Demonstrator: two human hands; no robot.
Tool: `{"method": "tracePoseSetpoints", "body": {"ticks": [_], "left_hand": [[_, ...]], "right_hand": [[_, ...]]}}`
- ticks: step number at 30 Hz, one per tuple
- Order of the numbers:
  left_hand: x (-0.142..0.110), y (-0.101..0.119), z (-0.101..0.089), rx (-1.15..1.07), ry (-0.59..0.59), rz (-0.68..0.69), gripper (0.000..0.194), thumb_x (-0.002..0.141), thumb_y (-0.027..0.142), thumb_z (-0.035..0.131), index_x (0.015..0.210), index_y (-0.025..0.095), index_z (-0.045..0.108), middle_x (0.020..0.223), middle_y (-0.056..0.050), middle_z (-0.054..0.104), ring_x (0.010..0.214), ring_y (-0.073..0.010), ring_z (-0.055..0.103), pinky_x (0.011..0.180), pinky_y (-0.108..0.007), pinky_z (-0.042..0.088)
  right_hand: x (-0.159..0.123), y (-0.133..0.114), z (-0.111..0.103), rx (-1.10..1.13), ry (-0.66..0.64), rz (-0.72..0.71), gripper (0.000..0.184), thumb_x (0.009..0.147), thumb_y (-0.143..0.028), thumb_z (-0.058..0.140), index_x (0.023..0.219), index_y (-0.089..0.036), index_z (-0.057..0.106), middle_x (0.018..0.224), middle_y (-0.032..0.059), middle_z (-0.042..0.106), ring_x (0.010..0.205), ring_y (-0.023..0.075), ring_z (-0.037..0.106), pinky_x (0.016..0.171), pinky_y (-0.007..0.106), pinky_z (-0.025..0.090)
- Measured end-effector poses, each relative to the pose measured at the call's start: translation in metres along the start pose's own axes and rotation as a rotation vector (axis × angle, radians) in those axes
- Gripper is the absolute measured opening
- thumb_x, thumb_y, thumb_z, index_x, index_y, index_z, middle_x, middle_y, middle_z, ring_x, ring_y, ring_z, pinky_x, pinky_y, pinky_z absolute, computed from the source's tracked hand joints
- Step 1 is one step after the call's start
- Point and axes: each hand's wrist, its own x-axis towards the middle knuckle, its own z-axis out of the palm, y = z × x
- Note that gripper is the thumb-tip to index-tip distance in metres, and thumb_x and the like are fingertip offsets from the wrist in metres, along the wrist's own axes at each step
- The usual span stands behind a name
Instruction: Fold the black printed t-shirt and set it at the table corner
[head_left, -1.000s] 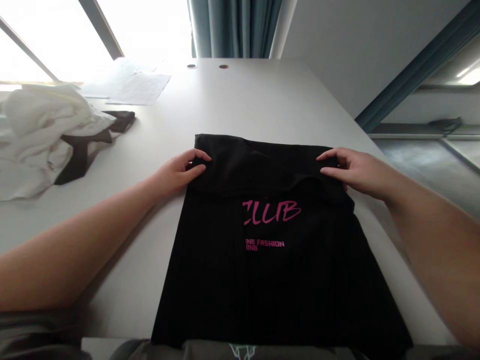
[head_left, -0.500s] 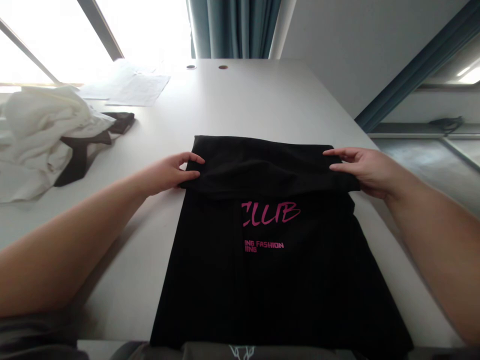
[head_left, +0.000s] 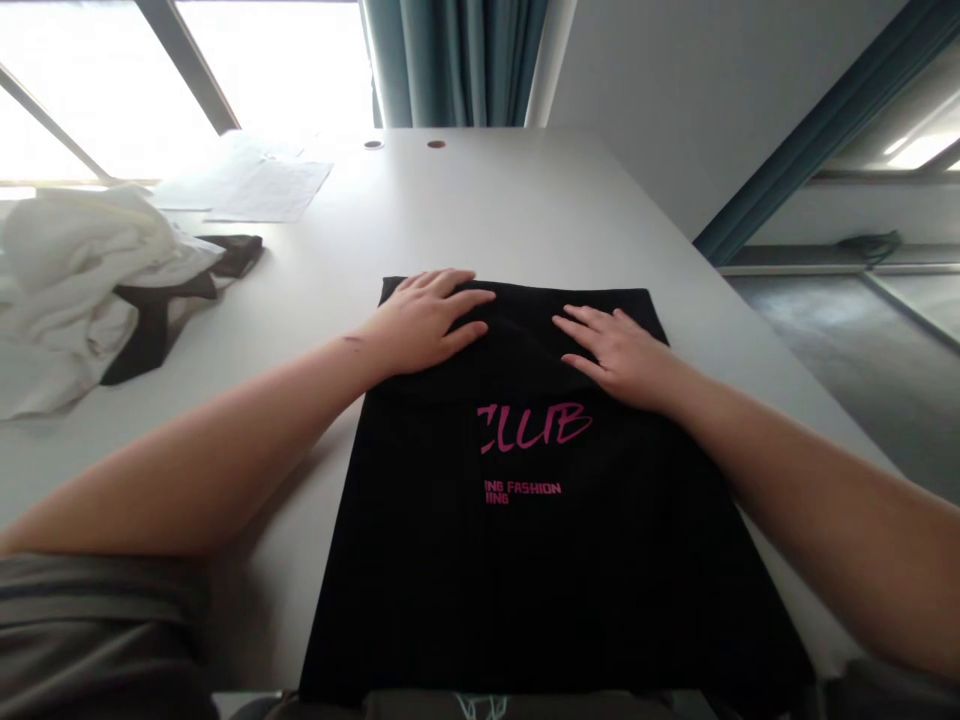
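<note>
A black garment [head_left: 555, 570] with pink lettering lies partly folded in front of me, its far end turned over toward me. Part of the print reads "FASHION"; the left part of the lettering is covered by a fold. On the folded far end, toward its left side, my left hand [head_left: 431, 322] rests flat with fingers spread. My right hand [head_left: 616, 355] presses on the same folded band nearer its right side, fingers stretched and apart. Neither hand grips the cloth. The near end of the garment reaches down to my body.
White and dark cloth [head_left: 82, 270] is heaped at the left of the white table [head_left: 480, 220]. Sheets of paper [head_left: 262, 185] lie behind it near the window. Two round holes pierce the far tabletop. A teal curtain [head_left: 457, 60] hangs beyond the table.
Both hands have let go of the folded band's side edges and moved inward onto its top, fingers now spread flat. The band lies flatter against the cloth below.
</note>
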Motion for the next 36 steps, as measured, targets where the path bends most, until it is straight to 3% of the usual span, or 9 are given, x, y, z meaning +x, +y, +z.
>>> {"method": "tracePoseSetpoints", "body": {"ticks": [5,10,14,16,19,22,26,30,36], "left_hand": [[0.012,-0.003,0.026,0.069,-0.171,0.097,0.065,0.12,0.059,0.058,0.18,0.034,0.057,0.19,-0.006,0.042,0.182,-0.0394,0.021,0.15,-0.061,0.007],[-0.006,-0.006,0.017,0.094,-0.195,0.116,0.068,0.12,0.059,0.062,0.183,0.035,0.055,0.193,-0.006,0.037,0.183,-0.0404,0.021,0.15,-0.062,0.008],[-0.023,0.016,0.018,0.14,-0.165,-0.001,0.066,0.121,0.057,0.06,0.183,0.035,0.055,0.194,-0.009,0.033,0.181,-0.0491,0.021,0.146,-0.075,0.009],[-0.036,0.032,0.025,0.16,-0.101,-0.099,0.068,0.121,0.058,0.059,0.185,0.034,0.054,0.195,-0.013,0.03,0.179,-0.0561,0.022,0.142,-0.083,0.016],[-0.054,0.047,0.034,0.153,-0.106,-0.099,0.065,0.12,0.062,0.061,0.182,0.043,0.057,0.196,-0.01,0.029,0.178,-0.0606,0.019,0.137,-0.089,0.022],[-0.063,0.046,0.034,0.14,-0.097,-0.043,0.059,0.119,0.06,0.065,0.177,0.048,0.062,0.195,-0.005,0.031,0.179,-0.0572,0.021,0.139,-0.087,0.022],[-0.063,0.04,0.03,0.122,-0.08,0.044,0.061,0.116,0.057,0.071,0.175,0.043,0.066,0.193,-0.008,0.036,0.179,-0.0514,0.026,0.143,-0.08,0.022],[-0.057,0.038,0.028,0.128,-0.086,0.029,0.063,0.115,0.056,0.072,0.175,0.04,0.066,0.191,-0.009,0.039,0.179,-0.0487,0.029,0.143,-0.079,0.025],[-0.043,0.03,0.025,0.123,-0.107,0.032,0.061,0.116,0.052,0.071,0.175,0.038,0.065,0.19,-0.008,0.042,0.178,-0.0441,0.033,0.145,-0.074,0.024]], "right_hand": [[0.001,0.016,0.01,0.01,-0.076,-0.02,0.083,0.113,-0.068,0.038,0.187,-0.031,0.041,0.192,0.008,0.029,0.182,0.035,0.033,0.151,0.069,0.027],[0.001,0.021,0.007,0.022,-0.072,-0.026,0.086,0.112,-0.071,0.04,0.187,-0.028,0.043,0.192,0.0097,0.029,0.183,0.0351,0.033,0.152,0.067,0.027],[0.0,0.027,0.009,0.017,-0.052,-0.022,0.086,0.112,-0.071,0.041,0.186,-0.028,0.043,0.191,0.0098,0.03,0.182,0.0354,0.035,0.152,0.066,0.029],[-0.004,0.03,0.01,0.003,-0.034,-0.022,0.084,0.113,-0.07,0.041,0.186,-0.027,0.045,0.191,0.0106,0.033,0.18,0.036,0.038,0.151,0.067,0.031],[-0.017,0.028,0.009,-0.02,-0.009,-0.071,0.082,0.113,-0.068,0.043,0.184,-0.029,0.047,0.191,0.011,0.033,0.179,0.039,0.039,0.148,0.072,0.031],[-0.033,0.011,0.005,-0.02,-0.026,-0.235,0.073,0.113,-0.064,0.05,0.181,-0.039,0.052,0.194,0.0058,0.025,0.182,0.0391,0.033,0.147,0.073,0.031],[-0.041,-0.01,0.005,0.003,-0.136,-0.456,0.073,0.111,-0.062,0.058,0.181,-0.043,0.05,0.191,0.0047,0.034,0.181,0.0357,0.035,0.148,0.071,0.032],[-0.032,-0.006,0.012,0.02,-0.112,-0.484,0.071,0.115,-0.058,0.053,0.184,-0.042,0.046,0.191,0.0058,0.033,0.178,0.0351,0.042,0.146,0.073,0.034],[0.001,0.011,0.015,0.057,-0.084,-0.462,0.071,0.114,-0.052,0.055,0.184,-0.04,0.046,0.19,0.005,0.035,0.181,0.0328,0.037,0.149,0.067,0.033]]}}
